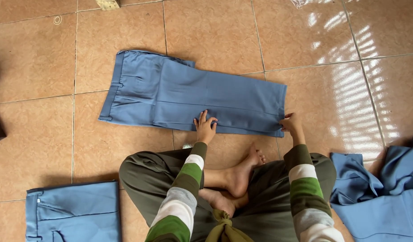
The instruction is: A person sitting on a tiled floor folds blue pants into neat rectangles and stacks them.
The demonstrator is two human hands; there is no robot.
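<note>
Blue trousers (193,96) (flat on tiles) | left hand (205,127) fingers spread, pressing | right hand (290,123) fingers pinching hem

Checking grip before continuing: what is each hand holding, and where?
Right hand pinches the blue trousers at the hem corner; left hand only presses their near edge.

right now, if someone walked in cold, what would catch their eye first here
The pair of blue trousers spread flat across the tan tiled floor, waistband to the left, would draw the eye first. The left hand presses on its near edge at the middle, while the right hand grips the hem corner at the right. A folded blue garment lies bottom left, and a crumpled blue heap sits bottom right.
</note>
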